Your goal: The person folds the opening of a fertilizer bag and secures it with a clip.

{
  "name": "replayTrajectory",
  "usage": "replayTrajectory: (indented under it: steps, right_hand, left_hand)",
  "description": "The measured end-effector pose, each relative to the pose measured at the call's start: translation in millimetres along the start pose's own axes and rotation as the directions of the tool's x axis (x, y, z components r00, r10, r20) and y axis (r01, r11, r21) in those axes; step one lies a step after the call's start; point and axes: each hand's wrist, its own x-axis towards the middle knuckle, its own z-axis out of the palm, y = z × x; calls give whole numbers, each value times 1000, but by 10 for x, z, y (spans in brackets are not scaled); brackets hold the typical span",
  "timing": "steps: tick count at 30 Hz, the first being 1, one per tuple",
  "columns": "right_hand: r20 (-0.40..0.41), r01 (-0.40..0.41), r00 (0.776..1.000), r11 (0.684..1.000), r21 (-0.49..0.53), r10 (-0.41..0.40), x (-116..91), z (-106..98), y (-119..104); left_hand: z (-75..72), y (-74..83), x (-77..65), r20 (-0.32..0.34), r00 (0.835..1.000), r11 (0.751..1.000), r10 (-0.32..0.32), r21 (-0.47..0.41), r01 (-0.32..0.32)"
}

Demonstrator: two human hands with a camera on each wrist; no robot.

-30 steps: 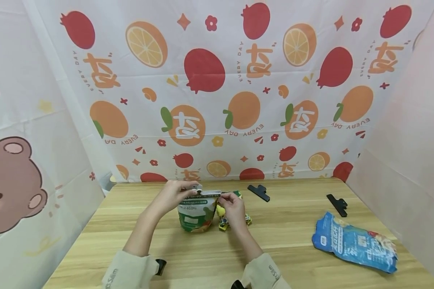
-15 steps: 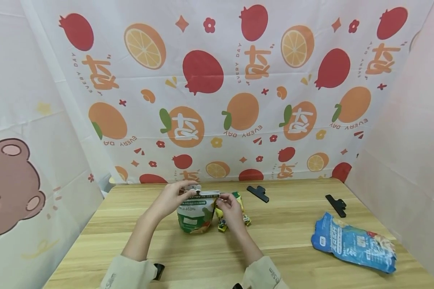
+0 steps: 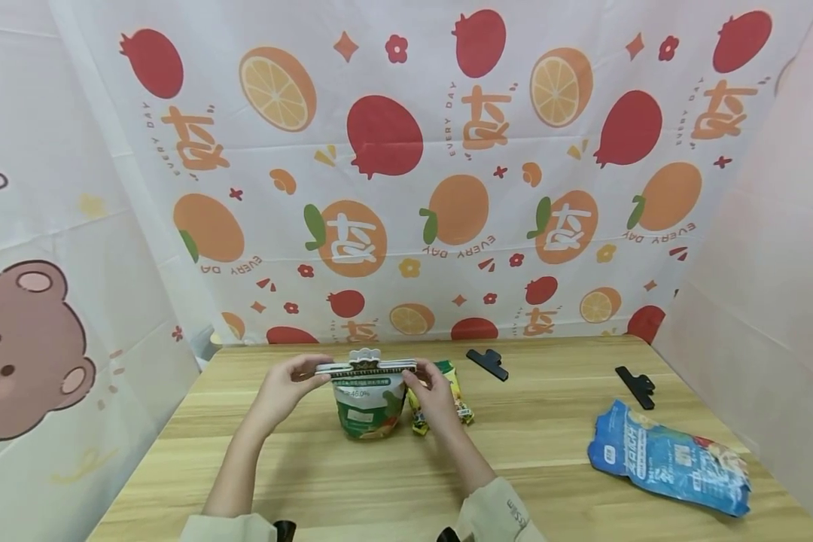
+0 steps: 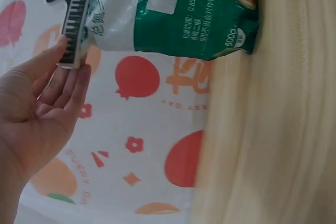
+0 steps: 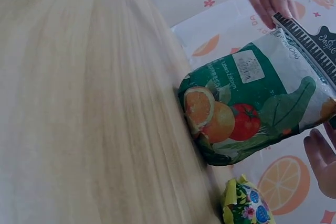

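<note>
On the left, the left hand (image 3: pixel 286 390) is pinching one end of the piano-keyboard bag clip (image 3: pixel 367 368), thumb in front and the other fingers lying together behind. The clip's long axis is running nearly level from hand to hand, its handle tab pointing up. Below it, the green-and-white fertilizer pouch (image 3: pixel 369 410), so judged by its print, is standing upright on the wooden table (image 3: pixel 339 497), long axis running from base to clip, printed front facing the person. Its wrinkling film is suggesting a soft, slightly slippery skin; the full lower body is probably carrying moderate weight and shifting granules. The rigid clip ends are offering the steadiest hold; for lifting, support the base too. The right hand (image 3: pixel 436 391) is clamping the clip's other end between thumb and fingers. Just beyond, a yellow packet (image 3: pixel 458 399) is lying; farther right, a blue pouch (image 3: pixel 674 459) is resting well apart.
</note>
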Motion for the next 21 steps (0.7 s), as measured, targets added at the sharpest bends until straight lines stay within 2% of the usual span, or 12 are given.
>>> replayTrajectory:
  steps: [5,12,16,21]
  right_hand:
    - [-20,23,1000,999,-22,-23,32,-11,4]
    - [-41,-2,999,999,42,4,142,-27,236]
    - [-29,0,1000,999,51,2,138,-19,290]
    - [73,-56,996,992,109,48,105,10,348]
  left_hand:
    - [30,-95,-2,-42,999,998,-35,-52,32]
    - [60,-142,12,-94,995,993,-24,-113,13]
    - [88,-145,-8,-77,994,983,-84,-167,70]
    - [217,-119,-56,45,986,960,-158,-228,164]
